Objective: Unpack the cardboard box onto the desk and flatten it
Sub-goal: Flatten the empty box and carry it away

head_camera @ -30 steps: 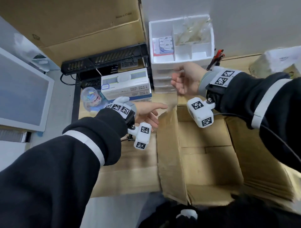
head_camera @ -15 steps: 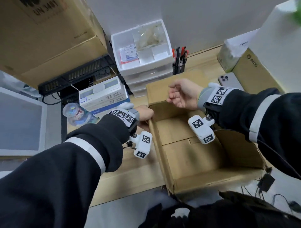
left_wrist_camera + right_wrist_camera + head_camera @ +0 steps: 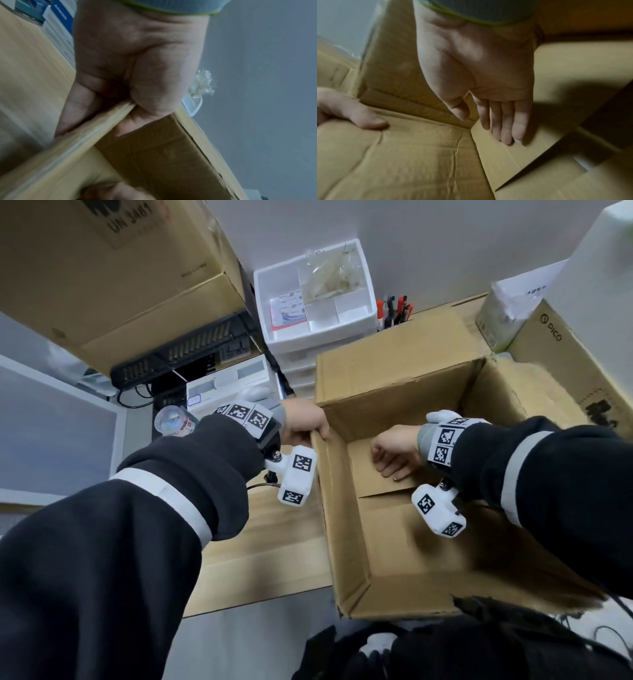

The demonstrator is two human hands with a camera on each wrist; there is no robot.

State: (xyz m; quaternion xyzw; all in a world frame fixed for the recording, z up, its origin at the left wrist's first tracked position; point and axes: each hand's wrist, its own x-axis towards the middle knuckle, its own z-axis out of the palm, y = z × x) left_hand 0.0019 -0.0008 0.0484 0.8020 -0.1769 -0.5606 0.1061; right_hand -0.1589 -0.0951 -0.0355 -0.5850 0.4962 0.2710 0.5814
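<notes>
Since earlier: right hand [image 3: 394, 455] has dropped from the far rim into the box [image 3: 394, 546] | box open-topped on the desk [image 3: 274, 553] edge | left hand [image 3: 305, 424] clamped on far-left rim | right hand's fingers [image 3: 506, 129] straight, flat on bottom flap, holding nothing

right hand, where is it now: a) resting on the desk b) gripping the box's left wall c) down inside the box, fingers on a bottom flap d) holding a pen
c: the right hand reaches into the cardboard box, straight fingers on a bottom flap.
</notes>
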